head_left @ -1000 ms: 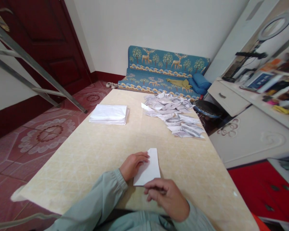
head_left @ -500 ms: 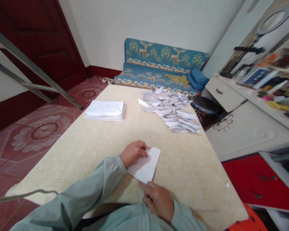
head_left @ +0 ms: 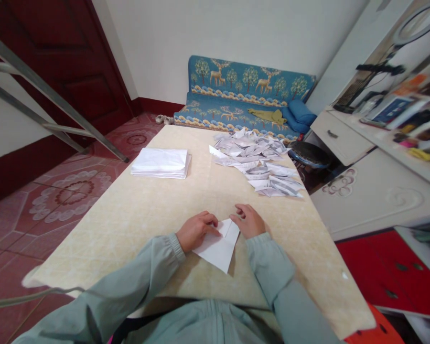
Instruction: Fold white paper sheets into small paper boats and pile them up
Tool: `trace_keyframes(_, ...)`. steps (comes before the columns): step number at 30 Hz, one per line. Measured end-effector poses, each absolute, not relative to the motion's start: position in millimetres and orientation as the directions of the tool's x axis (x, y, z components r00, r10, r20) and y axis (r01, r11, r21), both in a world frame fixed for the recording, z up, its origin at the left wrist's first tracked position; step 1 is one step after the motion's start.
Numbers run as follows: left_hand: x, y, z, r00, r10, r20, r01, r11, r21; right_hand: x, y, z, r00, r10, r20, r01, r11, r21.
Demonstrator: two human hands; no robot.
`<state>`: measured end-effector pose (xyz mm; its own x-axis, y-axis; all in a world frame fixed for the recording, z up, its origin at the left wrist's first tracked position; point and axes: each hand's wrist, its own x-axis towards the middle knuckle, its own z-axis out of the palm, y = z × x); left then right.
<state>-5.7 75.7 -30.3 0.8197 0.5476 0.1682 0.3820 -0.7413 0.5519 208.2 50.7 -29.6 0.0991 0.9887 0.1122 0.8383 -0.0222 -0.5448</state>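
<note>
A partly folded sheet of white paper (head_left: 218, 251) lies on the table in front of me, with a crease or flap near its far edge. My left hand (head_left: 198, 231) rests on its left side, fingers curled, with thumb and forefinger pressing the paper. At the far right corner, my right hand (head_left: 249, 221) has its thumb and bent fingers closed on the paper's edge. A stack of white paper (head_left: 159, 162) sits at the table's far left. Many folded paper pieces (head_left: 251, 145) are heaped at the far right.
A pale yellow cloth covers the table (head_left: 129, 215). Behind it stands a blue patterned sofa (head_left: 215, 102). A metal ladder-like frame (head_left: 57, 107) leans at left, a round stool (head_left: 310, 155) stands at right, and a cable (head_left: 32, 297) crosses the near left corner.
My right hand has moved from the paper's near corner up to its far right corner. My left hand stays on the paper. The view has shifted slightly.
</note>
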Motion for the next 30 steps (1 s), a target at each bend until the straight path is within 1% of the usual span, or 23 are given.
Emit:
trace_keyframes(3,-5.2,70.3,-19.9,0.815,0.557,0.159,0.416,-0.754,0.508,198.7,51.8,-26.2,0.120,0.992,-0.023,0.885,-0.118,-0.451)
trace_keyframes(6,-5.3,53.1,-10.0,0.788,0.597,0.153,0.493,-0.759,0.426,197.8,33.2,-17.3,0.161,0.977,-0.138,0.917,-0.200,-0.344)
trace_keyframes(9,-5.9,31.0,-10.8,0.759,0.637,0.137,0.540,-0.733,0.413,202.2,9.9,-7.1,0.210,0.964,-0.160,0.941,-0.244,-0.234)
trace_keyframes(11,-6.6,20.1,-17.0,0.743,0.657,0.126,0.556,-0.712,0.428,202.0,0.9,-1.9,0.212,0.970,-0.122,0.950,-0.234,-0.209)
trace_keyframes(12,-7.0,16.9,-20.6,0.738,0.663,0.127,0.559,-0.705,0.437,199.7,-0.1,-0.7,0.194,0.978,-0.079,0.949,-0.207,-0.237)
trace_keyframes(13,-7.6,15.2,-23.9,0.731,0.669,0.132,0.559,-0.699,0.447,195.9,1.3,-1.0,0.167,0.985,-0.036,0.939,-0.170,-0.298)
trace_keyframes(15,-9.1,15.5,-29.2,0.722,0.674,0.155,0.545,-0.693,0.471,184.4,10.4,-6.6,0.118,0.993,0.006,0.858,-0.099,-0.503)
trace_keyframes(16,-10.2,17.0,-31.0,0.724,0.668,0.170,0.528,-0.696,0.486,177.6,17.0,-11.5,0.097,0.995,-0.028,0.776,-0.093,-0.623)
trace_keyframes(17,-11.8,18.9,-32.5,0.729,0.660,0.184,0.506,-0.700,0.504,171.0,24.1,-17.3,0.093,0.989,-0.119,0.670,-0.151,-0.727)
trace_keyframes(18,-13.9,21.0,-33.9,0.722,0.661,0.202,0.490,-0.696,0.525,165.0,31.0,-23.4,0.105,0.970,-0.217,0.583,-0.237,-0.777)
trace_keyframes(19,-16.5,23.1,-35.3,0.692,0.685,0.226,0.493,-0.678,0.546,160.3,37.2,-29.1,0.128,0.952,-0.279,0.526,-0.304,-0.794)
trace_keyframes(20,-19.5,25.1,-36.7,0.631,0.734,0.251,0.519,-0.640,0.566,157.1,42.3,-33.9,0.147,0.934,-0.326,0.481,-0.356,-0.801)
trace_keyframes(22,-25.8,28.4,-39.4,0.435,0.853,0.287,0.614,-0.515,0.599,155.0,49.0,-39.4,0.162,0.911,-0.379,0.444,-0.411,-0.797)
trace_keyframes(24,-30.2,31.0,-41.1,0.264,0.922,0.282,0.691,-0.385,0.612,156.9,51.6,-39.7,0.147,0.898,-0.415,0.425,-0.436,-0.793)
trace_keyframes(25,-31.1,32.1,-41.6,0.232,0.936,0.265,0.712,-0.348,0.610,158.3,52.0,-38.7,0.136,0.892,-0.432,0.413,-0.447,-0.793)
trace_keyframes(30,-24.9,37.3,-41.1,0.213,0.961,0.176,0.780,-0.276,0.562,160.4,52.1,-34.9,0.125,0.873,-0.472,0.379,-0.482,-0.790)
